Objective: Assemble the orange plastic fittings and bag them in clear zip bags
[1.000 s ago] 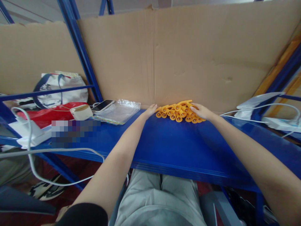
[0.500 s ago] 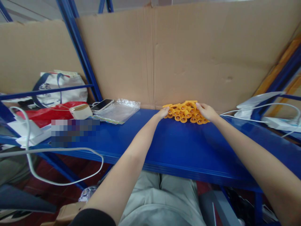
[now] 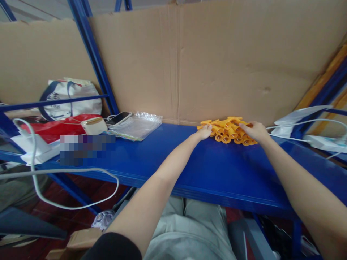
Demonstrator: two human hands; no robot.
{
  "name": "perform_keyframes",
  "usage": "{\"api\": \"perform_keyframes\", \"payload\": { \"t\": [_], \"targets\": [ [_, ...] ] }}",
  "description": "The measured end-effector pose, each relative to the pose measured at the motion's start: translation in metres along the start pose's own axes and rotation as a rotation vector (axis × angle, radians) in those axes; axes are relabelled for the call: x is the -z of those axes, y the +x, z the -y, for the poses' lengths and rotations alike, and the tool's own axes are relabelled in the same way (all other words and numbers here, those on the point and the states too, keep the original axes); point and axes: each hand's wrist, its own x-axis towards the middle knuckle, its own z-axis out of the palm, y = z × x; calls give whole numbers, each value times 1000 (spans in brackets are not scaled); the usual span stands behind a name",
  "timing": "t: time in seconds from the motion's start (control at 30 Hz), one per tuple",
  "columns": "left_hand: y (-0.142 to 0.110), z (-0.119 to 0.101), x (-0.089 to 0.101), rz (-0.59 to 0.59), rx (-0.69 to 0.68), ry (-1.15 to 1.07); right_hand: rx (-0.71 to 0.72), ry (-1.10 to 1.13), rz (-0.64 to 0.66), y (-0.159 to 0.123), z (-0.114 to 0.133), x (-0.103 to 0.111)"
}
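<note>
A heap of yellow plastic pieces with round, flared, hollow ends (image 3: 226, 131) lies on the blue shelf top (image 3: 211, 169), close to the cardboard at the back. My left hand (image 3: 205, 133) grips the heap's left side, thumb on top, with its other fingers mostly hidden. On the right side, my right hand (image 3: 256, 132) is closed around the pieces there, its thumb pointing in over them. The flared openings face toward me, and small shiny spots show inside some of them. What exactly the pieces are I cannot make out.
Left on the shelf lie clear plastic bags (image 3: 141, 126), a phone (image 3: 119, 118), a white box-like item (image 3: 94, 125) and a red bag (image 3: 59, 127). A white cable (image 3: 81, 207) loops over the front edge. White cables and a power strip (image 3: 322, 142) sit at right. Cardboard (image 3: 217, 61) walls the back.
Both hands have moved to the right along the shelf, and the yellow pieces have shifted right with them. Both hands remain on the heap.
</note>
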Motion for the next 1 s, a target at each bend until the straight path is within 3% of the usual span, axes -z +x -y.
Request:
{"api": "perform_keyframes", "payload": {
  "t": [0.03,0.1,0.23,0.33,0.43,0.6,0.83,1.0],
  "targets": [
    [-2,-7,-2,25,70,-9,-128,-31,42,-3,4,4],
    [-7,-19,-7,39,120,-30,-234,-56,75,-9,12,12],
    [-11,-32,-13,75,108,-26,-286,-66,73,-17,19,20],
    [-12,-29,-4,63,70,4,-299,-52,48,-19,18,21],
    [-16,-18,21,14,89,166,-288,-61,28,-20,18,20],
    [-43,16,84,-147,228,547,-284,-123,21,-22,21,19],
    [-80,75,158,-44,664,805,-276,-170,36,-19,16,14],
    [-96,107,184,-76,778,823,-233,-165,42,-16,8,10]
  ]
}}
